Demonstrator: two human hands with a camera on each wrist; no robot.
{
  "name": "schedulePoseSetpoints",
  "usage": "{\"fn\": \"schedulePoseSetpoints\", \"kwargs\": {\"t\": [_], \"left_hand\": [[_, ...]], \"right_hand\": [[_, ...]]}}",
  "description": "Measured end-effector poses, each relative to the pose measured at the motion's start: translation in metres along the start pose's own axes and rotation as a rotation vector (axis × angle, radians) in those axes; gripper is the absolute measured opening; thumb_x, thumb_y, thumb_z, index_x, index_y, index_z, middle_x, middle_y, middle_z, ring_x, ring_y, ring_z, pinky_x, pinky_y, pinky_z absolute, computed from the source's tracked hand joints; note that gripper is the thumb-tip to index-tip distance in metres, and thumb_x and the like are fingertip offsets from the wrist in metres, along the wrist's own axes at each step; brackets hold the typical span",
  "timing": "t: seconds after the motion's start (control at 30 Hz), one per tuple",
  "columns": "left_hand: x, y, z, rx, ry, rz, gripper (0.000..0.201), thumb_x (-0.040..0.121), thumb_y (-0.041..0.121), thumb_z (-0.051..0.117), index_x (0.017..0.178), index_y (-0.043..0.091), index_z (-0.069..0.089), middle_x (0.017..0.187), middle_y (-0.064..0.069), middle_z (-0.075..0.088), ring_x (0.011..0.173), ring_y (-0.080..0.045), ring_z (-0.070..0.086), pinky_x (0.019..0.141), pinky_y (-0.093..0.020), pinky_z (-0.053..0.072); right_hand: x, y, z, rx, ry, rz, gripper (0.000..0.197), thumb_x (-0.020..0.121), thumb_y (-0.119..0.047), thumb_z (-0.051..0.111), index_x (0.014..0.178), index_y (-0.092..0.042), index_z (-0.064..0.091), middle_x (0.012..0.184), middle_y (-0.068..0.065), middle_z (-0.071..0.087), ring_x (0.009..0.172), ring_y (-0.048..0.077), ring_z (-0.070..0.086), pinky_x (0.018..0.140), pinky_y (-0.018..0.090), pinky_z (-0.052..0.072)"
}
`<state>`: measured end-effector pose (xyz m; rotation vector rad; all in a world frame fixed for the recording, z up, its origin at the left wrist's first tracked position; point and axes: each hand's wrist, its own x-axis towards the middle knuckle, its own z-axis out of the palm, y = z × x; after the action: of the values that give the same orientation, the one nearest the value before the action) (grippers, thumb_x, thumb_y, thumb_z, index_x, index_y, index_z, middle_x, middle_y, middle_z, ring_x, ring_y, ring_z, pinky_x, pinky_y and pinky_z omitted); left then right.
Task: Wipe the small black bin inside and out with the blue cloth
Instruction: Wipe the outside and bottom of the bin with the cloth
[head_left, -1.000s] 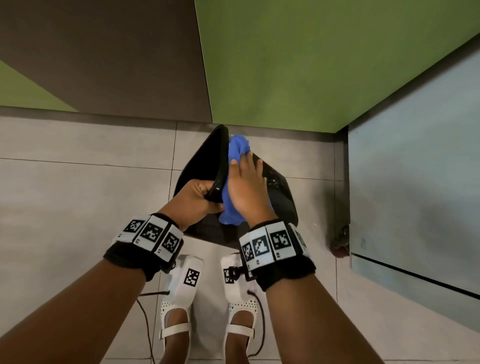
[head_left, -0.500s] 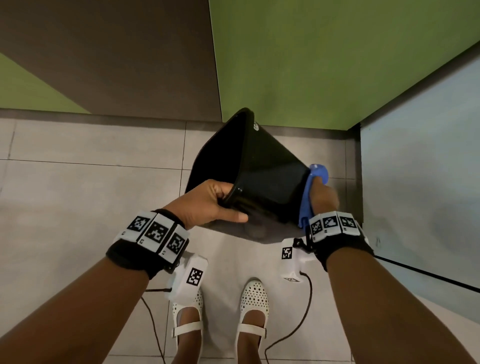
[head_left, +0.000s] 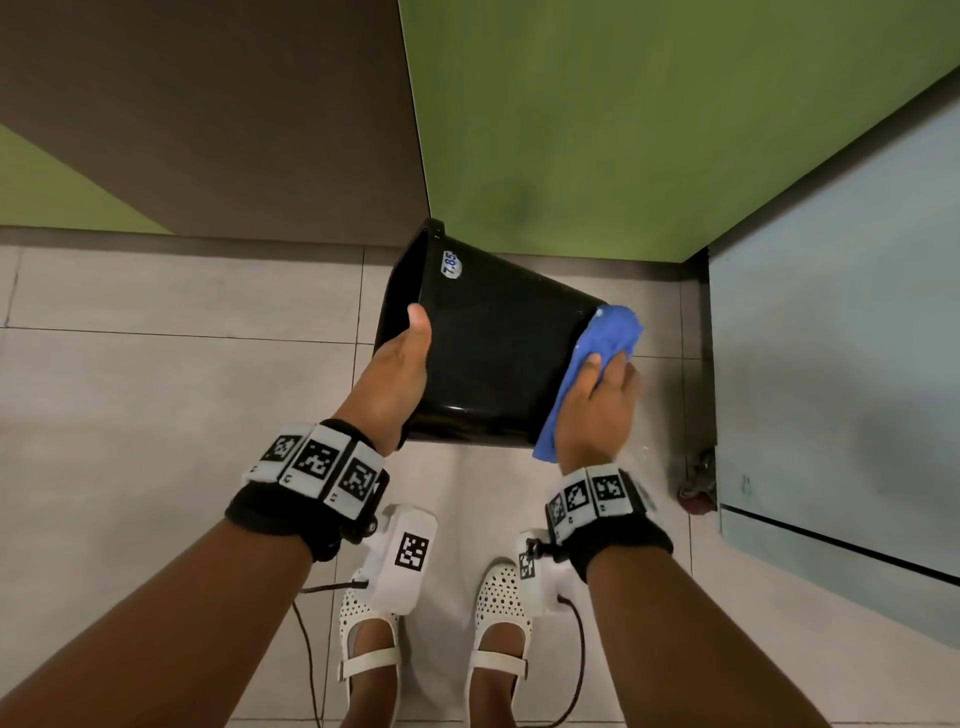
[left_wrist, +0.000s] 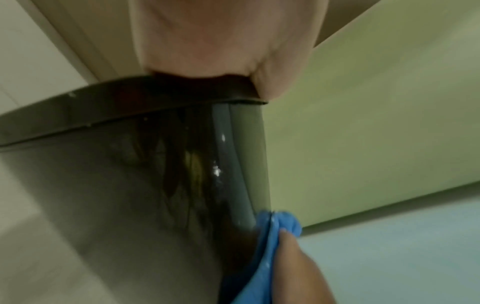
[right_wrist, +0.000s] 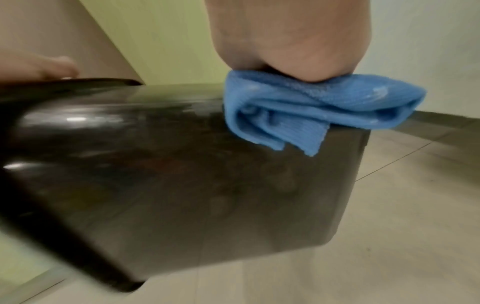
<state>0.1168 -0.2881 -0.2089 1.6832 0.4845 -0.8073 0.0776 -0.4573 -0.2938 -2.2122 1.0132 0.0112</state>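
Observation:
The small black bin (head_left: 493, 353) is lifted off the floor and lies on its side, mouth to the left and base to the right. A small price sticker sits near its rim. My left hand (head_left: 410, 353) grips the rim, thumb on the outer wall and fingers hidden inside. My right hand (head_left: 602, 395) holds the folded blue cloth (head_left: 615, 332) against the edge of the base. In the left wrist view the glossy wall (left_wrist: 116, 195) runs down to the cloth (left_wrist: 275, 232). In the right wrist view the cloth (right_wrist: 311, 107) lies bunched under my palm on the bin (right_wrist: 182, 174).
A green wall (head_left: 623, 130) and a brown panel (head_left: 234, 104) stand behind the bin. A pale blue panel (head_left: 841, 338) closes off the right, with a small fitting (head_left: 696, 480) at its foot. My feet in white shoes (head_left: 369, 634) stand on the grey tiled floor (head_left: 156, 389), with cables trailing.
The bin has been turned so that its base points right. My right hand has carried the cloth from the rim to the base. My left hand has shifted its hold on the rim.

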Motion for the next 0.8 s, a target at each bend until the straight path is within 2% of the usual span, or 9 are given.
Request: {"fn": "schedulePoseSetpoints", "kwargs": {"t": [0.13,0.23,0.3,0.37,0.43,0.53,0.63,0.73,0.8], "left_hand": [[-0.003,-0.005,0.014,-0.041,0.031,0.11,0.059,0.097,0.052,0.017,0.134,0.018,0.048,0.126,0.008,0.056,0.119,-0.008,0.05,0.103,-0.023,0.036],[-0.001,-0.012,0.017,-0.072,0.071,0.136,0.06,0.097,0.051,0.018,0.132,0.016,0.052,0.13,0.002,0.059,0.122,-0.01,0.053,0.108,-0.027,0.039],[-0.003,-0.014,0.019,-0.06,0.045,0.166,0.055,0.098,0.048,0.017,0.128,0.022,0.055,0.124,0.006,0.062,0.115,-0.001,0.057,0.1,-0.017,0.045],[-0.005,-0.015,0.021,-0.055,0.019,0.193,0.048,0.098,0.045,0.017,0.121,0.029,0.056,0.111,0.017,0.063,0.101,0.013,0.057,0.085,-0.005,0.047],[-0.006,-0.016,0.023,-0.059,0.025,0.211,0.043,0.099,0.044,0.019,0.116,0.03,0.056,0.104,0.022,0.062,0.095,0.015,0.058,0.081,-0.001,0.044],[-0.005,-0.019,0.022,-0.036,0.047,0.21,0.044,0.098,0.044,0.023,0.117,0.023,0.058,0.106,0.013,0.064,0.106,-0.002,0.059,0.092,-0.012,0.045],[-0.01,-0.026,0.015,-0.016,-0.035,0.187,0.046,0.098,0.045,0.022,0.118,0.024,0.057,0.108,0.01,0.066,0.103,0.001,0.061,0.078,-0.003,0.049],[-0.013,-0.03,0.009,0.014,-0.048,0.18,0.044,0.098,0.047,0.021,0.114,0.028,0.057,0.109,0.009,0.067,0.101,0.004,0.061,0.076,0.0,0.047],[-0.013,-0.033,0.008,-0.007,-0.046,0.172,0.047,0.097,0.047,0.021,0.116,0.025,0.058,0.111,0.008,0.067,0.102,0.003,0.061,0.079,-0.002,0.048]], "right_hand": [[-0.038,-0.015,0.014,0.051,-0.045,-0.185,0.053,0.099,-0.027,0.029,0.146,-0.004,0.024,0.155,0.016,0.023,0.145,0.03,0.018,0.119,0.038,0.017],[-0.062,-0.039,0.014,0.065,-0.184,-0.352,0.056,0.097,-0.035,0.019,0.147,-0.009,0.018,0.157,0.008,0.016,0.146,0.024,0.006,0.118,0.033,0.002],[-0.065,-0.053,0.012,-0.035,-0.237,-0.469,0.06,0.094,-0.04,0.011,0.148,-0.013,0.018,0.158,0.006,0.014,0.147,0.024,0.003,0.116,0.031,-0.003],[-0.056,-0.061,0.009,-0.132,-0.239,-0.517,0.061,0.093,-0.041,0.009,0.149,-0.018,0.017,0.159,0.004,0.012,0.147,0.024,0.001,0.116,0.034,-0.004],[-0.04,-0.061,0.007,-0.189,-0.223,-0.491,0.057,0.096,-0.04,0.01,0.149,-0.022,0.016,0.159,0.003,0.011,0.148,0.023,0.0,0.117,0.039,-0.002],[-0.011,-0.049,0.002,-0.205,-0.236,-0.345,0.052,0.1,-0.035,0.019,0.15,-0.021,0.015,0.16,0.003,0.009,0.148,0.023,-0.002,0.118,0.047,0.001],[0.014,-0.027,-0.006,-0.218,-0.256,-0.15,0.051,0.101,-0.036,0.018,0.15,-0.02,0.014,0.16,0.004,0.007,0.147,0.025,-0.002,0.118,0.049,0.003],[0.024,-0.013,-0.012,-0.175,-0.253,0.015,0.051,0.102,-0.035,0.017,0.15,-0.018,0.015,0.16,0.006,0.007,0.147,0.028,-0.001,0.117,0.049,0.006],[0.019,-0.015,-0.01,-0.151,-0.218,0.03,0.051,0.102,-0.033,0.018,0.15,-0.015,0.017,0.16,0.007,0.009,0.147,0.029,0.001,0.117,0.048,0.007]]}}
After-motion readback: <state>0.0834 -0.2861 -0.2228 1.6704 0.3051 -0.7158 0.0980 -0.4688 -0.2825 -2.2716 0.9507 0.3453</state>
